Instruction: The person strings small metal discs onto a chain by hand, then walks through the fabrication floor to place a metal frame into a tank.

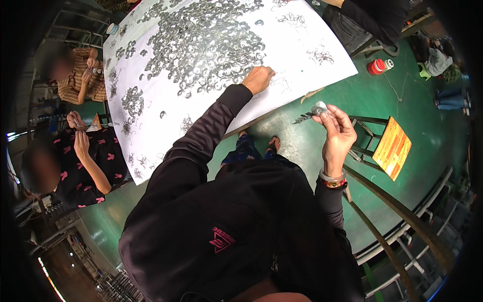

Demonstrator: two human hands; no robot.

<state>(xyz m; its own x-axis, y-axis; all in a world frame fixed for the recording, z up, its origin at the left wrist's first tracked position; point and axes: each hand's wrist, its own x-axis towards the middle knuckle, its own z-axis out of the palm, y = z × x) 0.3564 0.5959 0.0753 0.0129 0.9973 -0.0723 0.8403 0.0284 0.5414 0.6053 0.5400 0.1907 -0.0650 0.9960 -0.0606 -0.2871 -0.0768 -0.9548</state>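
My right hand [338, 135] is raised off the table's near right edge, wearing a pale bangle and a beaded bracelet. Its thumb and fingers pinch a shiny round metal disc [319, 107], from which a row of dark, curved pieces [303, 118] sticks out to the left. On the white tabletop, my left hand [258, 79] reaches forward with its fingertips pressed together. Thin dark wire-like pieces [284, 83] lie beside those fingertips; what they pinch is too small to make out. A large spread of round metal pieces [201, 45] lies just left of that hand.
More dark wire pieces [320, 55] lie in small heaps around the white-covered table [171, 93]. Two people work along the left side, and another sits at the far right. A wooden stool [392, 148] and a red jug [375, 67] stand on the green floor to the right.
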